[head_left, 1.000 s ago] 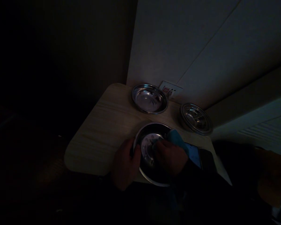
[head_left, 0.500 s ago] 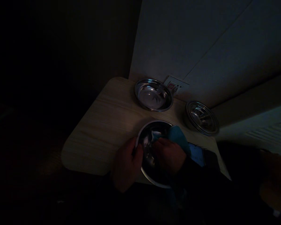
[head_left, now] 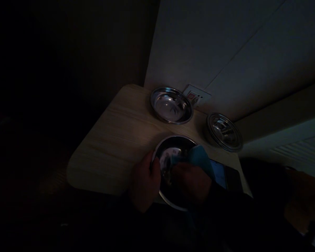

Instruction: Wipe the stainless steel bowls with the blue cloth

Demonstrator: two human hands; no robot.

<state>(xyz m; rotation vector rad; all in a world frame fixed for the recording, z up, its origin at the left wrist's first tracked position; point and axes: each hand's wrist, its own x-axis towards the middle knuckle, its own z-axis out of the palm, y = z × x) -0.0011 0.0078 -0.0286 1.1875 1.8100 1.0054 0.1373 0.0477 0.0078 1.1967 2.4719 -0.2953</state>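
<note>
A shiny metal bowl (head_left: pixel 170 151) rests near the front edge of the wooden table. My left hand (head_left: pixel 145 182) grips its left rim, thumb over the inside and fingers outside. Inside the bowl, my right hand (head_left: pixel 191 180) is closed on a blue-green cloth (head_left: pixel 201 159), pressed close to the inner surface. Part of the cloth hangs over the bowl's right rim. Dim light hides the bowl's lower right inside and the fingertips of my right hand.
Another metal bowl (head_left: pixel 171 106) stands at the back by a wall socket (head_left: pixel 196 95). Several stacked metal bowls (head_left: pixel 223 132) sit at the right. A phone with a lit screen (head_left: pixel 218 173) lies on the table (head_left: pixel 107 147). Part of a person (head_left: pixel 304 196) shows at the lower right.
My right hand and the cloth have shifted slightly down inside the bowl. My left hand still holds the rim. The view has moved slightly.
</note>
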